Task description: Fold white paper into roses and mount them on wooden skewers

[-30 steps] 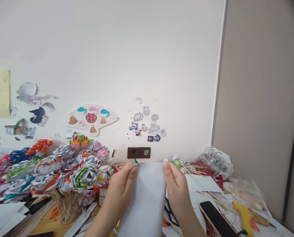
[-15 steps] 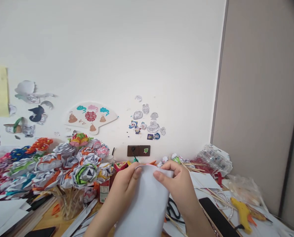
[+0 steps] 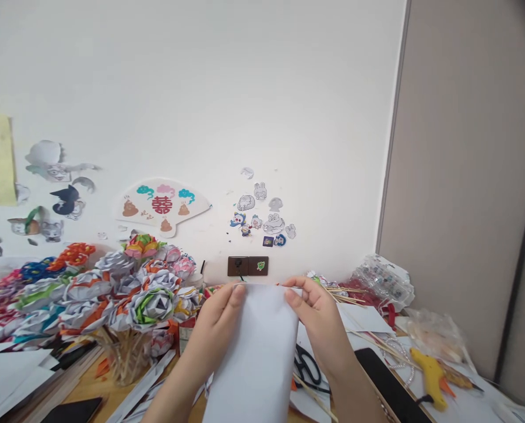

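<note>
A white sheet of paper, folded or bent over at its top, hangs between my hands in the middle of the view. My left hand pinches its upper left corner, thumb on the near face. At the upper right corner, my right hand grips the same paper between thumb and fingers. The top edge runs nearly straight from one hand to the other. Behind the paper, just right of it, black-handled scissors lie partly hidden on the table.
Paper flowers on sticks crowd the left, several in a clear container. White sheets lie at the lower left. On the right are a black phone-like slab, a yellow glue gun, thin wooden sticks and plastic bags.
The top edge of the paper, curved before, is now straighter and slightly higher. My right hand has shifted a little up and the hands sit slightly farther apart.
</note>
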`<state>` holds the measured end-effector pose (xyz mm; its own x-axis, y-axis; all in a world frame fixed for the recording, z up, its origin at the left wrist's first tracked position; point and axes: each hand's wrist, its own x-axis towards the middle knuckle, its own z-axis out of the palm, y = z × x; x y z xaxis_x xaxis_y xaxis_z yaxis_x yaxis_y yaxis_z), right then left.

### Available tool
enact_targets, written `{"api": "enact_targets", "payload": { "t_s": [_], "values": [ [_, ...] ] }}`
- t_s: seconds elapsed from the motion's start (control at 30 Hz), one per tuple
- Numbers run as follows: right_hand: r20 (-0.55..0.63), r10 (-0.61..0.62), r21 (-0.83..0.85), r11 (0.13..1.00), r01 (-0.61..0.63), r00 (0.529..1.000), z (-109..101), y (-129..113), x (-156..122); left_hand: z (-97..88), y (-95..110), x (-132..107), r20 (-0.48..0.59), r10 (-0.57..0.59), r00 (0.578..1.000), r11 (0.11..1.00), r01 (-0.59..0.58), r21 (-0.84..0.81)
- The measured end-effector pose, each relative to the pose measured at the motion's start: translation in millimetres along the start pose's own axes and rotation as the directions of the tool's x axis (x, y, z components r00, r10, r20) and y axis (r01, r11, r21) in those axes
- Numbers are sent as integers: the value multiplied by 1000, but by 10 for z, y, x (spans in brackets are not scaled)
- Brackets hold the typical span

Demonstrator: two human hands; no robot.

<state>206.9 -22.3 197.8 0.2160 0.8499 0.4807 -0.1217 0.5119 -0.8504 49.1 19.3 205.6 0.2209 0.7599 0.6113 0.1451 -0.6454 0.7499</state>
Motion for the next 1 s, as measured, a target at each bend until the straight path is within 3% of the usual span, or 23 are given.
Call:
{"api": "enact_targets", "payload": {
  "t_s": [0.13, 0.3, 0.37, 0.6, 0.77, 1.0],
  "values": [
    [34, 79, 41, 996, -81, 996, 7, -19, -37, -3, -13, 7, -19, -92, 996, 990, 89, -111],
    [254, 151, 11, 987, -159, 955, 28, -81, -123, 1, -16, -20, 30, -182, 983, 951, 183, -247],
    [235, 158, -5, 987, -161, 959, 45, -84, -131, 0, -15, -35, 50, -195, 979, 938, 202, -281],
    [87, 116, -134, 986, -104, 989, 65, -29, -94, -20, 1, -46, 23, -2, 1000, 987, 5, -163],
    [98, 89, -111, 991, -78, 991, 51, 6, -82, -22, -42, 3, 41, 91, 995, 994, -88, -66],
    [153, 10, -115, 993, 7, 988, 3, 83, -52, -22, -115, 42, -13, 122, 992, 992, -122, -26]
  ]
}}
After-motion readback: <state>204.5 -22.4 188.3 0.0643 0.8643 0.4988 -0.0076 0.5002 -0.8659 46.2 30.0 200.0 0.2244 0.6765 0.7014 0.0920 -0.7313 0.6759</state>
